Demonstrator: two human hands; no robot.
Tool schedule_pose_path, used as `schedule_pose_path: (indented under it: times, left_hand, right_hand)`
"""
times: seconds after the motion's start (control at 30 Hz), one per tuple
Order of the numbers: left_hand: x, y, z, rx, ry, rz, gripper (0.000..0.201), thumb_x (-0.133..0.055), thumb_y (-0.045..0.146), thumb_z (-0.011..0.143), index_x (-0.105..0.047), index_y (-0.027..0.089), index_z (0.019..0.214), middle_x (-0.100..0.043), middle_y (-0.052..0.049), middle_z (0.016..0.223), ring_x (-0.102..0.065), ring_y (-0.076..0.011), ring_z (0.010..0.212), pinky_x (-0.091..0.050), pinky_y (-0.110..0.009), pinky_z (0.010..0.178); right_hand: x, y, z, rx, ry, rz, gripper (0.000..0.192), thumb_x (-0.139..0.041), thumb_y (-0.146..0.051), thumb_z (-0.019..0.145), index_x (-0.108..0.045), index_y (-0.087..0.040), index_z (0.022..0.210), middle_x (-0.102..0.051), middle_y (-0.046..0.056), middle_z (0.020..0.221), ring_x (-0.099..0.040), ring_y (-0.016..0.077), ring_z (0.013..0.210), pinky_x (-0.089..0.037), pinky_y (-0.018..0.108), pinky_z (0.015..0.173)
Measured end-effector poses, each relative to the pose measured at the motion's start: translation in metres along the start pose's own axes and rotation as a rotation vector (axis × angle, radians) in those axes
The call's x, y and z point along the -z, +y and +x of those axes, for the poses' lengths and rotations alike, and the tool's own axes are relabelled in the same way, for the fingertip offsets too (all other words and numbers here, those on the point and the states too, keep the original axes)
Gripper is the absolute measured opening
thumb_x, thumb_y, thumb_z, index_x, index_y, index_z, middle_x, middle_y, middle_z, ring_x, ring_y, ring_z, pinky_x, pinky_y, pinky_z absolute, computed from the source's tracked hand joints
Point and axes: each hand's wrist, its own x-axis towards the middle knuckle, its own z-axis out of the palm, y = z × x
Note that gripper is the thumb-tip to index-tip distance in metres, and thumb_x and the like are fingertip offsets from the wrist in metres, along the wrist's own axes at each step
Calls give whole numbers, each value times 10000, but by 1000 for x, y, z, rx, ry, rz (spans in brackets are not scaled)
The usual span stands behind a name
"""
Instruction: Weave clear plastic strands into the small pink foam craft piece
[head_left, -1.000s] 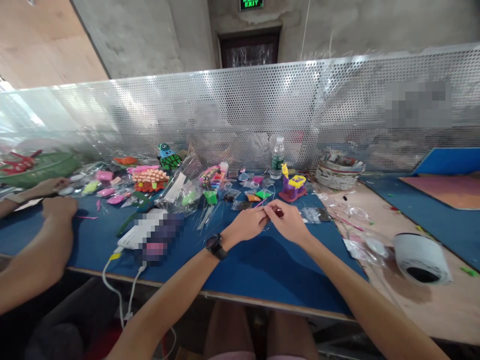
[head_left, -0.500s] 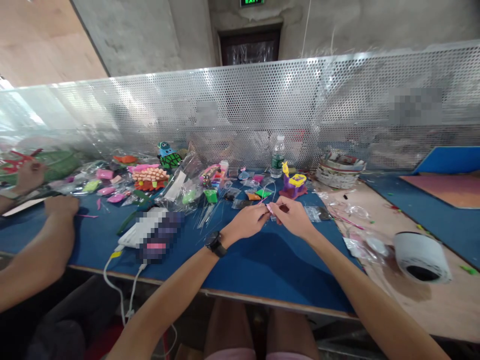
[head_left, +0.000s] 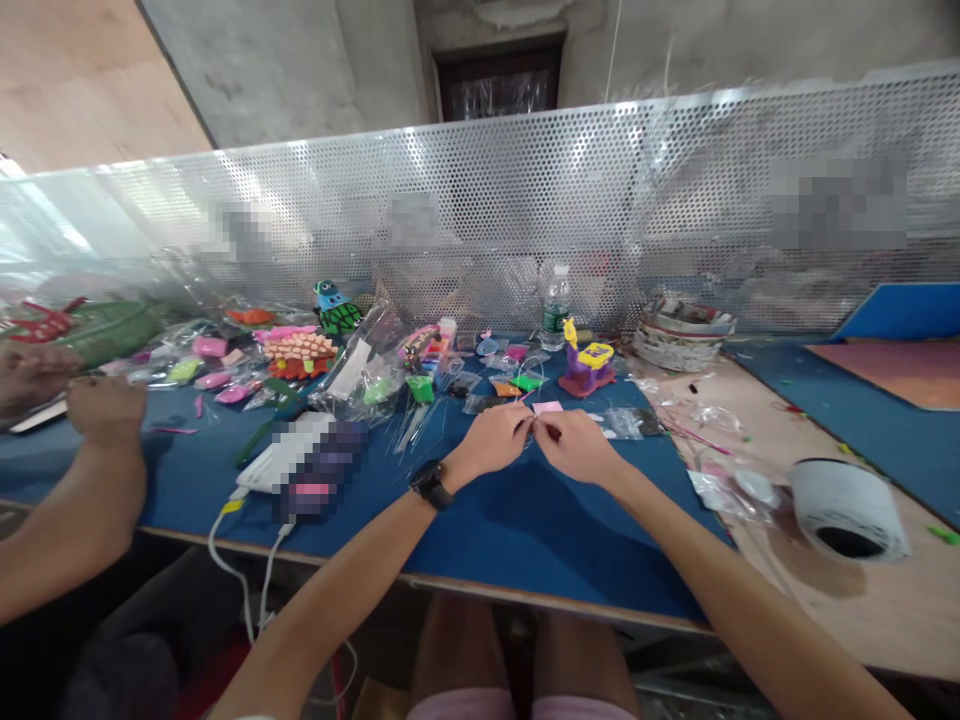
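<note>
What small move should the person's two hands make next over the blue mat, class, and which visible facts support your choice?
Probably keep the pinch and draw the hands slightly apart. The left hand and right hand meet fingertip to fingertip above the blue mat, pinching something too small to identify. A pink piece lies just beyond them, so reaching for it could follow.
</note>
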Motion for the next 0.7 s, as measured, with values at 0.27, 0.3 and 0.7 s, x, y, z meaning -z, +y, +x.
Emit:
schedule_pose_path:
  times: [0.27,0.3,0.7]
  left_hand:
    - [8,-4,2,-58,89,-131,311,-381,255,1015,-625,177,838,-664,-43,856,-610,-168,798,-440,-275,727]
    - [8,-4,1,-60,101,-118,312,-377,263,1019,-620,178,844,-660,-44,859,-607,-169,796,-437,-274,719]
    - [8,4,-2,-42,94,-58,263,-397,230,996,-633,179,891,-667,-65,904,-635,-188,822,-461,-277,722]
  right_hand:
    - [13,10,-2,192,-44,-59,358,-376,-315,986,-541,-200,690,-571,15,627,-444,131,545,-250,264,560]
    - [13,10,-1,186,-35,-17,376,-365,-326,995,-516,-204,672,-546,3,615,-428,128,545,-265,258,564]
    - [0,1,2,107,82,68,517,-298,-438,1020,-412,-213,569,-452,-14,529,-374,122,515,-277,268,547]
